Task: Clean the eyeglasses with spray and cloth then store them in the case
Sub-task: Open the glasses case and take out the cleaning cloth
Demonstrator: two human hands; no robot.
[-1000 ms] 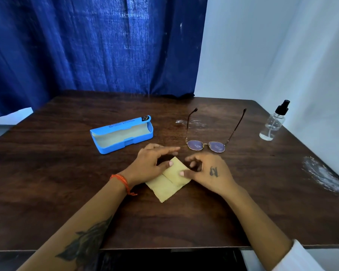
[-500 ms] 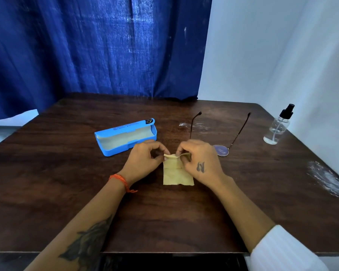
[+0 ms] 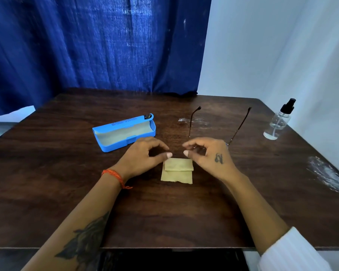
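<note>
A small yellow cloth [image 3: 177, 170] lies folded on the dark wooden table [image 3: 67, 182], its upper flap doubled over the lower part. My left hand [image 3: 143, 155] hovers just left of it, fingers apart, holding nothing. My right hand [image 3: 207, 155] is at the cloth's upper right, fingers curled but apart, also holding nothing. The eyeglasses [image 3: 241, 124] rest behind my right hand with both temples spread toward the far side; the lenses are hidden by that hand. The blue case [image 3: 123, 132] stands open at the left. A clear spray bottle [image 3: 279, 120] with a black top stands upright at the far right.
A blue curtain [image 3: 96, 45] hangs behind the table and a white wall [image 3: 282, 45] lies to the right. Pale smears mark the tabletop near the right edge [image 3: 329, 177] and behind the glasses [image 3: 196, 121].
Both hands folded the cloth's top edge down over itself, then let go of it and drew slightly apart. The cloth now lies flat, folded smaller.
</note>
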